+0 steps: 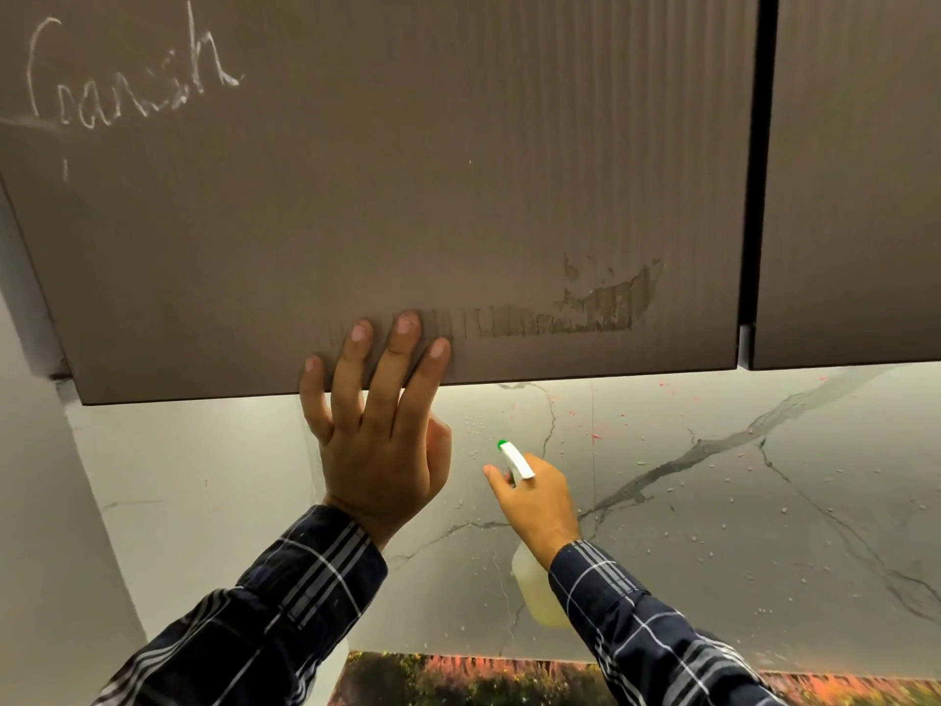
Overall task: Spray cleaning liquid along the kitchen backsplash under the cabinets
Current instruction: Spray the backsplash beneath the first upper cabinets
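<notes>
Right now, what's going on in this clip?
A person in a plaid shirt is cleaning a kitchen wall. The right hand holds a spray bottle of yellowish liquid, nozzle aimed at the marble backsplash under the cabinets, forefinger at the trigger. The left hand is braced flat against the bottom edge of the cabinet door. Droplets and small red specks already dot the backsplash.

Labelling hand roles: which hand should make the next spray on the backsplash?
Right. The right hand already grips the white spray bottle with green nozzle tip, aimed at the veined marble backsplash. The left hand is flat against the brown cabinet door, bracing, holding nothing.
</notes>
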### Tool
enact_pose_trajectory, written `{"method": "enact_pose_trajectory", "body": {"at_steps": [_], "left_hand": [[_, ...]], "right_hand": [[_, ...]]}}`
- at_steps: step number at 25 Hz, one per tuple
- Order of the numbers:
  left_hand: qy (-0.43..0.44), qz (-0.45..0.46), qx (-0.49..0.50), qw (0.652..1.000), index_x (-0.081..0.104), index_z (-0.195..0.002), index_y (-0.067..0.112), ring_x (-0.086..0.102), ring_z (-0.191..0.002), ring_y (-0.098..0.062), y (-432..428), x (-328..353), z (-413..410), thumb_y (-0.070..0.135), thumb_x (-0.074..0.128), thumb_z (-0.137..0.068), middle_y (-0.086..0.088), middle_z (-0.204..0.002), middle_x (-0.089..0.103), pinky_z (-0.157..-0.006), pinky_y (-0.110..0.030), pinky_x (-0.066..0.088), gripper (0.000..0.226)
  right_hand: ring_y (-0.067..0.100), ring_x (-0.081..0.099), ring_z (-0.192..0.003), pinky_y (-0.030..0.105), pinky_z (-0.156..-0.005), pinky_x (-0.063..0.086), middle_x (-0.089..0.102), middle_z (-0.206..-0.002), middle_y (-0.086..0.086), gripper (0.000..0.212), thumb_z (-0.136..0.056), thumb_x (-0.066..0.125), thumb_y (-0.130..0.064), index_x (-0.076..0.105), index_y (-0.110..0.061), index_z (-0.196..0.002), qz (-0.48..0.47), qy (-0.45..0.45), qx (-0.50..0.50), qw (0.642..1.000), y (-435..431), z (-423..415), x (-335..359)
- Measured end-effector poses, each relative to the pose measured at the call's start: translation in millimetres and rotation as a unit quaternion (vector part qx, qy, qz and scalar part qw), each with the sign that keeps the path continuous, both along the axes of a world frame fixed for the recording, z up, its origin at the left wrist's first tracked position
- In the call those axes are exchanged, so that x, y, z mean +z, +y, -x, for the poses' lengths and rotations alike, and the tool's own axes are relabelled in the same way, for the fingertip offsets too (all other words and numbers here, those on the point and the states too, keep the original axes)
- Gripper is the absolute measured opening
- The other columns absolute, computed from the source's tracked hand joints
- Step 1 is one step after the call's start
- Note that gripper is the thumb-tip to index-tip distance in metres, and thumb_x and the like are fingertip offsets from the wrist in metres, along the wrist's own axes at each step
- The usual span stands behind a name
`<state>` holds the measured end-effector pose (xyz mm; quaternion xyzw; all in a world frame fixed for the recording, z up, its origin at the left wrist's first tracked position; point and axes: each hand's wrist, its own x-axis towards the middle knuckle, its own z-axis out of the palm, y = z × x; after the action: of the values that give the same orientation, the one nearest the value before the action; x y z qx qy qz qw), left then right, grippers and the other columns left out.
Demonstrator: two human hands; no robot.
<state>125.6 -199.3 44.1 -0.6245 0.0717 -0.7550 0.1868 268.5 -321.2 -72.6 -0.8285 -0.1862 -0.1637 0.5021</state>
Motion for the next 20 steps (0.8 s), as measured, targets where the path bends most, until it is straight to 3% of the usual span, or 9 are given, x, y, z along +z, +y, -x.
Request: {"method": "enact_pose_trajectory", "body": {"at_steps": [3, 12, 15, 20], "left_hand": [[-0.002, 0.004, 0.0, 1.0, 0.034, -0.153, 0.02, 0.029, -0.15, -0.03, -2, 0, 0, 0.011, 0.062, -0.083, -0.003, -0.161, 0.031, -0.123, -0.056, 0.018, 0.077], [0.01, 0.024, 0.001, 1.0, 0.032, -0.153, 0.019, 0.028, -0.15, -0.032, -10, -1, 4, 0.009, 0.067, -0.079, -0.003, -0.162, 0.029, -0.123, -0.059, 0.018, 0.083], [0.026, 0.038, -0.001, 0.999, 0.03, -0.152, 0.018, 0.025, -0.152, -0.033, -15, -2, 6, 0.01, 0.063, -0.082, -0.005, -0.162, 0.027, -0.124, -0.06, 0.014, 0.078], [0.059, 0.044, 0.008, 0.997, 0.026, -0.157, 0.017, 0.023, -0.154, -0.033, -22, -4, 11, 0.013, 0.063, -0.084, -0.008, -0.165, 0.024, -0.126, -0.06, 0.01, 0.081]], "right_hand": [[0.016, 0.046, -0.052, 0.025, -0.045, 0.037, 0.052, -0.059, -0.003, 0.038, -0.092, 0.066, -0.044, 0.054, -0.02, -0.066, -0.072, 0.002, -0.014, 0.997, -11, -6, 10], [0.014, 0.049, -0.053, 0.017, -0.045, 0.034, 0.057, -0.065, -0.001, 0.032, -0.094, 0.063, -0.042, 0.06, -0.016, -0.078, -0.03, -0.007, -0.002, 1.0, -24, -9, 21], [0.018, 0.053, -0.057, 0.027, -0.047, 0.044, 0.057, -0.065, -0.001, 0.037, -0.09, 0.065, -0.049, 0.059, -0.016, -0.075, -0.04, -0.054, 0.007, 0.998, -22, -6, 24], [0.018, 0.053, -0.053, 0.036, -0.05, 0.049, 0.057, -0.061, 0.0, 0.037, -0.093, 0.064, -0.045, 0.06, -0.016, -0.071, -0.101, 0.0, -0.038, 0.994, -42, -7, 30]]}}
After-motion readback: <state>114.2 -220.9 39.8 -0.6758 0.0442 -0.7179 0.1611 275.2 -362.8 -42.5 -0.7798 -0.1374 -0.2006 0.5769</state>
